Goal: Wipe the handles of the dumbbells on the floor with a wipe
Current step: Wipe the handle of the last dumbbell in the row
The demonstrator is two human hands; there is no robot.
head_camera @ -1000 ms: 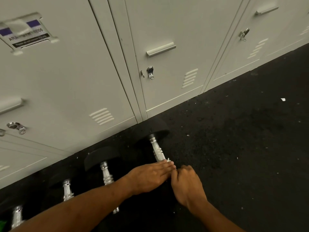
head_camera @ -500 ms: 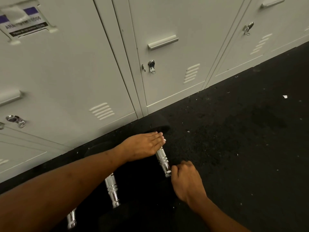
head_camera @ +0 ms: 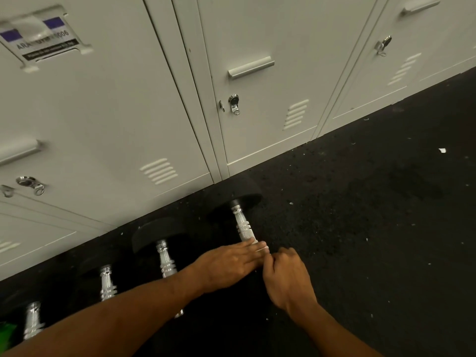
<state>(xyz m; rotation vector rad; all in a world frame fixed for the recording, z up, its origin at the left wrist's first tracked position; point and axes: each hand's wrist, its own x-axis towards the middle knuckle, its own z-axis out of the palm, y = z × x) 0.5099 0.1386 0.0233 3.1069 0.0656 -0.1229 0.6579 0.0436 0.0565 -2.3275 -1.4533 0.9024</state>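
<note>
— What fills the room from where you stand?
— Mostly the grey metal lockers, running from nine o'clock across to two. Below them the black speckled rubber floor takes everything from three round to six

— And the weights?
— A row of dumbbells lies on the floor against the locker bases, from seven o'clock in towards the middle, with black heads to the lockers and chrome grips pointing this way. The end dumbbell, nearest the middle, is the one being handled. The far half of its knurled handle shows bare

— What are the hands at?
— The left hand reaches in from seven o'clock and lies flat over the near half of that handle, fingers straight and together, pressing down. The right hand comes from five o'clock, knuckles up, fingers curled in, touching the left fingertips. Whether those curled fingers have hold of anything I cannot tell; they hide it

— Where's the wipe?
— Only a thin white edge of the wipe peeps out under the left fingertips, on the handle, dead centre

— Anything smaller?
— A blurred label on a locker door at ten o'clock, a keyed lock at twelve, a white scrap on the floor at two
</note>
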